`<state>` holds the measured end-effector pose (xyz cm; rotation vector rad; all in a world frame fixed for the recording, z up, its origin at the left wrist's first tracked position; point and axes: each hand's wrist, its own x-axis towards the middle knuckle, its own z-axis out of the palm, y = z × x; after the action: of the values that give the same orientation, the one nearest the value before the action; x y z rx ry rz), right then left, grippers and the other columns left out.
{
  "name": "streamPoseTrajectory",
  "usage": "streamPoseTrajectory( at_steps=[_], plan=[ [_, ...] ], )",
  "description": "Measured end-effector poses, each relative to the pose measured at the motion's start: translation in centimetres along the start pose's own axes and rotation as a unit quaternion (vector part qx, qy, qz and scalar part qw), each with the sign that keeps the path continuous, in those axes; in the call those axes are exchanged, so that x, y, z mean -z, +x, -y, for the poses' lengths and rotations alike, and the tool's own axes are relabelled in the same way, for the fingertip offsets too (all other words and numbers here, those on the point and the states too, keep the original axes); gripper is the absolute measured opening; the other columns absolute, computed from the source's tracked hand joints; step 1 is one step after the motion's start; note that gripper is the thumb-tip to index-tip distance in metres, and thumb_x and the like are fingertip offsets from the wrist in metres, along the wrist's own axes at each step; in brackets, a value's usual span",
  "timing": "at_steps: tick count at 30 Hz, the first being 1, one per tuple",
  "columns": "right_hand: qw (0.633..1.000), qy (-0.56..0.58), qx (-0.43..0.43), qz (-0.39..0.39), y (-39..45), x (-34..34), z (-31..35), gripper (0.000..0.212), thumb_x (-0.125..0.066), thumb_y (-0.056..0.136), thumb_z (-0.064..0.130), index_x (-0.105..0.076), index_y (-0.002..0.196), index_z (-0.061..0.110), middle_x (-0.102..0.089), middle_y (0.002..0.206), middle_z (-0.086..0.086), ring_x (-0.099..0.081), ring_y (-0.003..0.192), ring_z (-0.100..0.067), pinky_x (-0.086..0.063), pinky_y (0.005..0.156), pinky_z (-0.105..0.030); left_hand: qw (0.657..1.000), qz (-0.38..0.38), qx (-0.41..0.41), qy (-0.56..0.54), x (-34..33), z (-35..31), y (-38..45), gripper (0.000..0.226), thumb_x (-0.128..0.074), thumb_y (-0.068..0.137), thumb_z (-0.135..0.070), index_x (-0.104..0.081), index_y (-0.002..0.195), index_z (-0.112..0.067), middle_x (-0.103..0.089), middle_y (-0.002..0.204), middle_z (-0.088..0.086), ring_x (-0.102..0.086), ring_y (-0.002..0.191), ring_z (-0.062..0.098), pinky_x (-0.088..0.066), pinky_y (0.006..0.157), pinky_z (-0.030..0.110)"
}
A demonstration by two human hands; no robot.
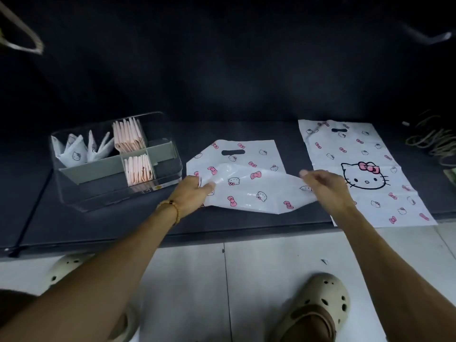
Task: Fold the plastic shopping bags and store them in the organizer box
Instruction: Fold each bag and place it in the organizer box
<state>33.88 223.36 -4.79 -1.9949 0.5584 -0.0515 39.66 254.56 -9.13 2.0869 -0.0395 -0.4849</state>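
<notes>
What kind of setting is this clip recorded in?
Probably a home or small workspace floor: a dark mat laid on pale floor tiles, a clear organizer box of folded bags, and loose cord lying nearby.

dark mat (98, 225) on tiled floor (192, 280) | beige clogs (318, 309) | coiled cord (434, 141) far right

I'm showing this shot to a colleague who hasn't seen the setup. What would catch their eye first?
Probably the white cat-print bag at the centre of the dark mat, its near edge lifted and folded over by the left hand and right hand. Next, the larger bag with a big cat face lying flat to the right, and the clear organizer box on the left, already holding folded bags.
</notes>
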Motion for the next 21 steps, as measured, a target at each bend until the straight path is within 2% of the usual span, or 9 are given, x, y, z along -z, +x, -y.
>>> streamPoseTrajectory(
  at_steps=[1,3,6,9,11,14,17,19,21],
  plan=[
    [0.998,0.060,-0.017,-0.030,0.0,0.1,0.1,0.025,-0.065,0.085,0.049,-0.070,0.087,0.024,-0.072,0.093,0.002,-0.066,0.086,-0.015,-0.046,0.076,-0.022,0.999,0.001,0.024,-0.044,0.1,0.0,0.3,0.019,-0.053,0.096,-0.033,-0.064,0.093,-0.018,-0.067,0.090,-0.009,-0.064,0.090,0.017,-0.045,0.068,0.018],
    [0.985,0.157,-0.060,-0.032,0.1,0.1,0.0,0.032,-0.058,0.088,0.054,-0.065,0.095,0.024,-0.074,0.094,-0.003,-0.070,0.084,-0.020,-0.049,0.076,-0.028,0.990,-0.009,0.069,-0.118,0.2,0.4,1.0,0.021,-0.051,0.097,-0.031,-0.065,0.103,-0.016,-0.069,0.102,-0.002,-0.064,0.097,0.019,-0.049,0.081,0.023],
    [0.982,0.163,-0.093,0.035,0.6,-1.1,-1.4,0.034,-0.057,0.090,0.054,-0.064,0.102,0.023,-0.075,0.097,-0.004,-0.072,0.087,-0.019,-0.052,0.078,-0.032,0.966,-0.031,0.134,-0.217,0.0,1.2,2.0,0.031,-0.051,0.097,-0.032,-0.062,0.118,-0.011,-0.066,0.112,0.006,-0.064,0.102,0.026,-0.051,0.094,0.039],
    [0.985,0.126,-0.115,0.039,1.4,-3.1,-2.7,0.035,-0.067,0.085,0.047,-0.071,0.098,0.014,-0.074,0.098,-0.003,-0.071,0.089,-0.019,-0.054,0.084,-0.032,0.953,-0.081,0.174,-0.235,-0.5,2.3,3.1,0.029,-0.051,0.096,-0.038,-0.066,0.094,-0.014,-0.068,0.094,0.003,-0.066,0.082,0.019,-0.054,0.069,0.030],
    [0.992,0.066,-0.110,0.019,2.3,-4.3,-3.7,0.020,-0.072,0.084,0.033,-0.071,0.081,0.012,-0.073,0.086,-0.002,-0.070,0.074,-0.017,-0.054,0.073,-0.024,0.951,-0.122,0.176,-0.224,-0.8,2.6,3.7,0.029,-0.051,0.096,-0.040,-0.063,0.080,-0.018,-0.066,0.080,-0.002,-0.063,0.070,0.012,-0.047,0.055,0.020],
    [0.993,-0.072,-0.093,-0.006,3.6,-5.4,-4.6,0.019,-0.067,0.088,0.022,-0.064,0.075,0.008,-0.064,0.070,-0.003,-0.065,0.067,-0.021,-0.048,0.056,-0.023,0.949,-0.141,0.164,-0.231,-0.9,3.0,4.3,0.023,-0.061,0.089,-0.042,-0.067,0.079,-0.022,-0.069,0.074,-0.006,-0.066,0.068,0.011,-0.049,0.057,0.020],
    [0.984,-0.164,-0.074,-0.010,4.3,-5.6,-5.6,0.030,-0.060,0.091,0.023,-0.050,0.064,0.014,-0.053,0.059,0.001,-0.053,0.057,-0.014,-0.036,0.050,-0.023,0.972,-0.122,0.131,-0.151,-0.9,3.4,4.1,0.011,-0.070,0.083,-0.035,-0.072,0.086,-0.025,-0.071,0.082,-0.011,-0.067,0.075,0.007,-0.050,0.065,0.019],
    [0.980,-0.188,-0.065,-0.001,4.3,-5.5,-6.3,0.034,-0.056,0.093,0.023,-0.043,0.063,0.016,-0.049,0.059,0.001,-0.048,0.057,-0.013,-0.032,0.050,-0.023,0.986,-0.117,0.117,-0.030,-1.2,3.9,3.6,0.007,-0.065,0.086,-0.028,-0.069,0.084,-0.023,-0.070,0.088,-0.004,-0.065,0.081,0.015,-0.051,0.069,0.023],
    [0.977,-0.202,-0.064,0.003,4.1,-5.5,-6.7,0.035,-0.055,0.093,0.024,-0.045,0.063,0.010,-0.048,0.057,-0.002,-0.047,0.057,-0.019,-0.033,0.050,-0.024,0.981,-0.127,0.127,0.071,-1.7,4.1,3.1,0.016,-0.061,0.087,-0.026,-0.066,0.088,-0.011,-0.069,0.093,0.005,-0.064,0.087,0.024,-0.053,0.075,0.033]
  ],
)
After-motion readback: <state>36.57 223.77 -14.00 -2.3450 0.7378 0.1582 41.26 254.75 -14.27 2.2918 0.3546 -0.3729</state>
